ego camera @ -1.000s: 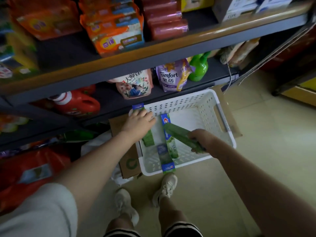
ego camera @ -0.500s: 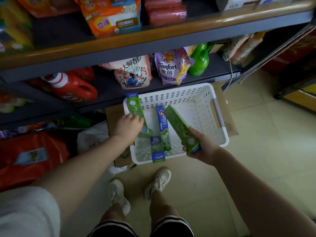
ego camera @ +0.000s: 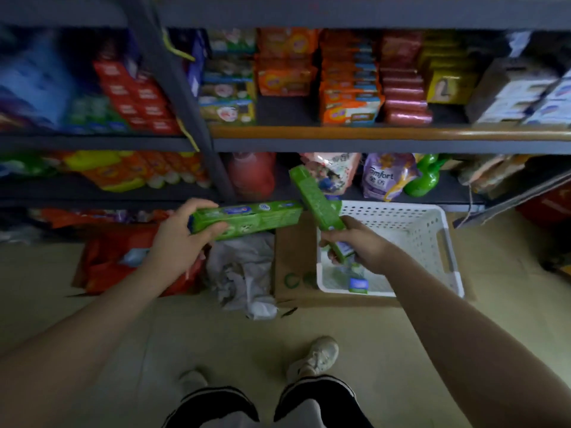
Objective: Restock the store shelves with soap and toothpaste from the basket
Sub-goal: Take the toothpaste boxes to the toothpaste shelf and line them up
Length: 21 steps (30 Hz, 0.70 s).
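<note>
Two long green cardboard toothpaste boxes: horizontal box (ego camera: 247,218) gripped by left hand (ego camera: 179,239); tilted box (ego camera: 315,200), pointing eleven o'clock, gripped by right hand (ego camera: 355,242).

arms: bare, no sleeves visible | left hand (ego camera: 174,242), right hand (ego camera: 360,242): no gloves or rings seen | shorts (ego camera: 312,400): dark, white stripe trim | sneakers (ego camera: 318,355): white, laced

Tan floor (ego camera: 509,304) carries flattened cardboard (ego camera: 293,257), with the white basket (ego camera: 432,242) on top. Crumpled grey bag (ego camera: 241,273) lies beside it.
</note>
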Available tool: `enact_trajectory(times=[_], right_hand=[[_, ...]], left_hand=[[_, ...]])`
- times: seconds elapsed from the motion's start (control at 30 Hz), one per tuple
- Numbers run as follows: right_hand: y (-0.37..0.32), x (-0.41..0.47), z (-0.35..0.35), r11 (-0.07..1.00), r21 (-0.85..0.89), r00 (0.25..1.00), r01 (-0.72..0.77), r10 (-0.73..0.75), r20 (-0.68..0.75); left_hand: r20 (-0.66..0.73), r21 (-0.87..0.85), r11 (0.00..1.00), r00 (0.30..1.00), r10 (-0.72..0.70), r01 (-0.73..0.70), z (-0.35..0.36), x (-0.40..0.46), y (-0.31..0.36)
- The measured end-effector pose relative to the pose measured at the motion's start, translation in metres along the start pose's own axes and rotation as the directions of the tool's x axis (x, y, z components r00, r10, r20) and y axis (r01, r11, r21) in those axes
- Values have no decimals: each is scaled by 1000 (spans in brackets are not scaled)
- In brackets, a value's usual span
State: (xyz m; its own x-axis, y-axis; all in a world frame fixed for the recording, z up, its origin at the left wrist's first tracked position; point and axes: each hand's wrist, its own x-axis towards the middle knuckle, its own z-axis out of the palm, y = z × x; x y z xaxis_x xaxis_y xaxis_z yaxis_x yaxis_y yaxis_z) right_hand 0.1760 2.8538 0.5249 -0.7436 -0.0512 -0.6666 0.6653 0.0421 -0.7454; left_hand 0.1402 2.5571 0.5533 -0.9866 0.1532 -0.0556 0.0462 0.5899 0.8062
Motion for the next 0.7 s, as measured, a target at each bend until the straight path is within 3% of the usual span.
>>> enact_trajectory(times=[0.1,0.17,0.33,0.43,0.53,0.7], right_hand=[[-25,8,79,995,-38,992,91,-93,-80],[-40,15,133,985,-93,984,146,-154,-91],[-65,35,258,924,-285,951,254,-293,-103],[-84,43,310,851,-440,919,286,-373,-126],[-108,49,345,814,-481,893,325,-432,-127],[-157,87,367,723,-599,844,344,-517,-140]], left_hand=[[-169,-260,954,966,-197,149,-56,-20,-35],[-253,-356,923,936,-245,145,-95,-32,-57],[-385,-297,946,890,-243,130,-192,-45,-110],[-429,-124,991,898,-98,49,-238,-44,-124],[-449,48,995,888,101,-89,-265,-35,-127],[-405,389,894,830,383,-223,-277,13,-127]])
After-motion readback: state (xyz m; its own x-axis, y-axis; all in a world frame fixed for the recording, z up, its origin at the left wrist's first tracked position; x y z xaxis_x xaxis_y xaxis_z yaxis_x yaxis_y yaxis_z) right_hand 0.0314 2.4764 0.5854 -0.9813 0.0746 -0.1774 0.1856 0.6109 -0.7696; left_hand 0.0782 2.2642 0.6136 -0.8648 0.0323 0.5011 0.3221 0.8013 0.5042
